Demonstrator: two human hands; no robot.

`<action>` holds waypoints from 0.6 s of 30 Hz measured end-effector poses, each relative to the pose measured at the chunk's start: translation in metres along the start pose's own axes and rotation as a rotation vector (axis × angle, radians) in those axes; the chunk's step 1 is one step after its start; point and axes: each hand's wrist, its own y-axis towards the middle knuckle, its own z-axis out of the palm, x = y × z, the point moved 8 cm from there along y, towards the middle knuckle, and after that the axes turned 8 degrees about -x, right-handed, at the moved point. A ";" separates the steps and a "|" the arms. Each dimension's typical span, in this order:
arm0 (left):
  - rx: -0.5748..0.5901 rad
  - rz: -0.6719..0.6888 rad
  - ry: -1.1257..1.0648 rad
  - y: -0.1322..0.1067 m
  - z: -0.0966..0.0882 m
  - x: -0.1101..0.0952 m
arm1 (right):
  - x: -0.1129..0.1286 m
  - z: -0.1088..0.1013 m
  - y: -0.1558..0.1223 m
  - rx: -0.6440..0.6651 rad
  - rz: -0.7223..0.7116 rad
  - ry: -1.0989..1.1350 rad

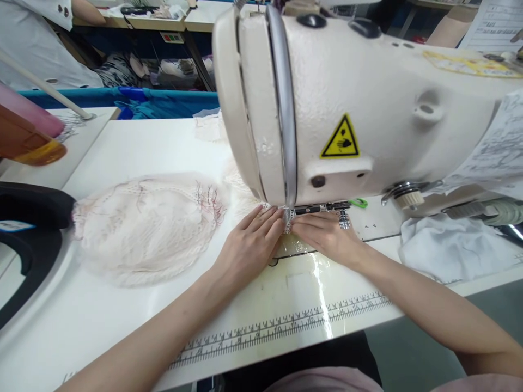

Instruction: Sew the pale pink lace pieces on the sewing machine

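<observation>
A white sewing machine (347, 109) reaches over the white table, its needle area partly hidden by the head and my fingers. My left hand (254, 235) lies flat, fingers stretched forward, on pale lace fabric (241, 204) left of the presser foot. My right hand (327, 234) rests on the other side, fingers straight and close together, the tips touching the narrow lace strip (288, 219) between both hands. Whether its thumb presses on anything is hidden. Behind my right hand, a metal attachment with a knurled screw (344, 219) sits beside the foot.
A pale lace piece with loose reddish threads (151, 228) lies left, beside a black curved object (32, 234). Thread cones (28, 133) stand farther left. White cloth (445, 247) lies right. A ruler tape (278, 329) runs along the front. Another person's clothing (41, 49) shows behind.
</observation>
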 end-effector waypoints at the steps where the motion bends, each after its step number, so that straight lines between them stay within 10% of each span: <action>1: 0.001 -0.004 0.006 0.000 0.000 0.000 | -0.001 0.000 0.000 0.006 0.015 0.001; 18: -0.004 0.038 0.053 -0.004 0.004 -0.001 | -0.020 -0.011 -0.005 -0.174 0.258 -0.039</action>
